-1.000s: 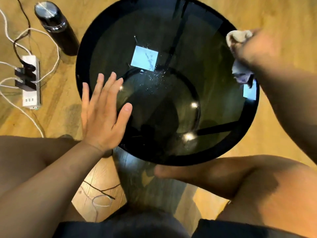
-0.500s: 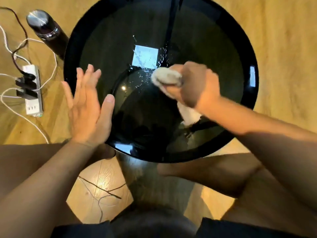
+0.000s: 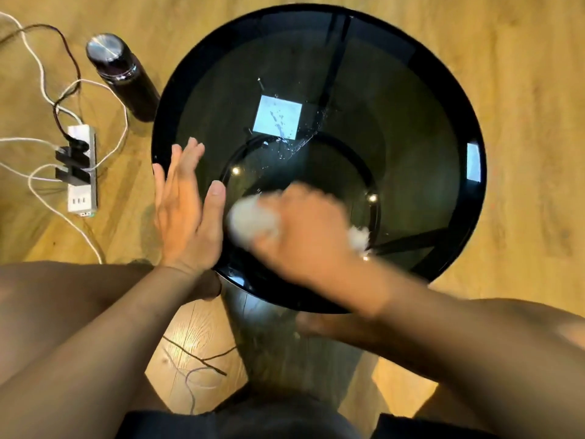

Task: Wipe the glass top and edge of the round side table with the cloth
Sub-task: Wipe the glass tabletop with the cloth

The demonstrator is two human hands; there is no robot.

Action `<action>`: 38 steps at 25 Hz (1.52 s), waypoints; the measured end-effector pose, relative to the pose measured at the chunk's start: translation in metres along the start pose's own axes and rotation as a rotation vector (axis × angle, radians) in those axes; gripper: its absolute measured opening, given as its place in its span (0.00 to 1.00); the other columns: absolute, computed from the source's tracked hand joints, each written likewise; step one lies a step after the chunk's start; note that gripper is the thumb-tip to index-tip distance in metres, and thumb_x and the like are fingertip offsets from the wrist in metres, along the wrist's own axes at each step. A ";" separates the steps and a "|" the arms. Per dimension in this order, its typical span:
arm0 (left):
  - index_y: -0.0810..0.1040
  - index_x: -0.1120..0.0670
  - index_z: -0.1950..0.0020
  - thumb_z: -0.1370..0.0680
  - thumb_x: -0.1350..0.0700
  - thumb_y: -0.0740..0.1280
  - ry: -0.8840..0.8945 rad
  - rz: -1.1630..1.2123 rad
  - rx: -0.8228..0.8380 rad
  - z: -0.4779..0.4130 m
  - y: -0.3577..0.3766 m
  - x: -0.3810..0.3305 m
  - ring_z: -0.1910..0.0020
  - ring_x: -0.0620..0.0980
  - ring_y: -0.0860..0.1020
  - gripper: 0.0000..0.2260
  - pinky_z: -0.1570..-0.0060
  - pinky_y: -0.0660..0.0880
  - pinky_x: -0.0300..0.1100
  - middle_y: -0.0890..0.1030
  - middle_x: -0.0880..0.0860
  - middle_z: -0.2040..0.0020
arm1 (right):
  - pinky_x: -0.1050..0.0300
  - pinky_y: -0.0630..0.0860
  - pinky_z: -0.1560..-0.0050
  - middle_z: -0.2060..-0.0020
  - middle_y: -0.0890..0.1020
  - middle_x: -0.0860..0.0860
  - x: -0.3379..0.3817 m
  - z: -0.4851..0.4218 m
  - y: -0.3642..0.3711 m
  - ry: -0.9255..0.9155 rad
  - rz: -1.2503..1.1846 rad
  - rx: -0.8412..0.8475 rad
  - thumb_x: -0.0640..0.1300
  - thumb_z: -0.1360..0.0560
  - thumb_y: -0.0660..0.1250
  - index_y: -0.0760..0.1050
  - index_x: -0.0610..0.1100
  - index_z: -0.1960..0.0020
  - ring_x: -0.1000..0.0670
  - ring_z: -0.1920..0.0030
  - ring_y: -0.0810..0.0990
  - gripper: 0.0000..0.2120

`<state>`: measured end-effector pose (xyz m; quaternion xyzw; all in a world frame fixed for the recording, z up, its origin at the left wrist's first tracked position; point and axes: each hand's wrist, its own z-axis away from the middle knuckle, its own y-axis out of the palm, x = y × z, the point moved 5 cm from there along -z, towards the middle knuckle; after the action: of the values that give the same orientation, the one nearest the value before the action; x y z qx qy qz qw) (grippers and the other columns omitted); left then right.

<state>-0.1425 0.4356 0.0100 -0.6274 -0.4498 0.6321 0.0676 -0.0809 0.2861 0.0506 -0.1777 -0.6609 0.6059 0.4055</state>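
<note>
At the bottom of the frame, a person in dark shorts is sitting with bare knees (image 3: 47, 299) spreading to either side of a round side table (image 3: 443, 74), and both forearms are reaching up the picture toward it. The left hand (image 3: 185, 217), at left of centre, is stretching flat over the table's left edge, fingers straight and close together, thumb standing apart. Just right of it, the right hand (image 3: 304, 239) is gripping a bunched white cloth (image 3: 250, 221) and pressing it on the near left part of the dark glass top (image 3: 395, 147). This hand is smeared by motion blur, so its fingers seem to be curling round the cloth, with a tuft poking out on each side. Above the hands, water droplets (image 3: 294, 144) are glistening near the middle of the glass, beside a pale square reflection (image 3: 278, 117) (a second, narrower one is shining at the right rim). On the wooden floor (image 3: 522, 90) in the upper left, a dark bottle (image 3: 122, 74) with a metal cap is standing just beside the table, and left of it a white power strip (image 3: 83, 172) is lying with black plugs and white cables (image 3: 104, 147) trailing from it.
</note>
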 end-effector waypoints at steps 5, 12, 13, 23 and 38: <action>0.60 0.53 0.24 0.19 0.47 0.51 0.005 0.087 -0.035 -0.001 -0.001 0.001 0.20 0.52 0.52 0.24 0.23 0.42 0.60 0.61 0.51 0.23 | 0.56 0.67 0.64 0.57 0.80 0.50 -0.023 -0.009 0.001 -0.025 0.075 0.055 0.63 0.30 0.66 0.79 0.56 0.47 0.43 0.58 0.83 0.17; 0.62 0.53 0.24 0.19 0.47 0.51 -0.024 -0.042 0.009 -0.002 0.002 0.002 0.20 0.50 0.53 0.24 0.22 0.43 0.56 0.63 0.53 0.22 | 0.46 0.80 0.53 0.60 0.79 0.46 -0.269 -0.127 -0.096 0.621 0.109 -0.292 0.62 0.38 0.61 0.75 0.46 0.54 0.43 0.57 0.81 0.23; 0.62 0.54 0.24 0.19 0.46 0.51 -0.028 -0.047 0.005 -0.003 0.002 0.002 0.20 0.51 0.54 0.24 0.22 0.44 0.57 0.63 0.53 0.22 | 0.47 0.79 0.53 0.59 0.80 0.45 -0.252 -0.125 -0.095 0.621 0.060 -0.333 0.62 0.37 0.60 0.77 0.46 0.52 0.43 0.56 0.81 0.23; 0.61 0.52 0.25 0.20 0.49 0.54 0.018 0.191 -0.099 -0.006 -0.009 0.000 0.20 0.55 0.54 0.23 0.23 0.44 0.60 0.62 0.54 0.22 | 0.49 0.78 0.59 0.55 0.78 0.53 0.032 -0.003 0.013 -0.082 0.008 0.159 0.65 0.29 0.62 0.76 0.59 0.41 0.46 0.56 0.81 0.20; 0.65 0.55 0.27 0.19 0.45 0.53 -0.007 -0.055 -0.036 -0.009 -0.001 0.001 0.21 0.54 0.58 0.24 0.22 0.44 0.51 0.67 0.55 0.23 | 0.47 0.79 0.54 0.53 0.82 0.46 -0.033 0.026 -0.005 0.211 -0.002 0.047 0.62 0.28 0.60 0.77 0.52 0.41 0.41 0.54 0.81 0.22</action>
<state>-0.1354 0.4415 0.0116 -0.6138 -0.4784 0.6238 0.0720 -0.0790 0.2441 0.0461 -0.2305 -0.6003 0.5987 0.4776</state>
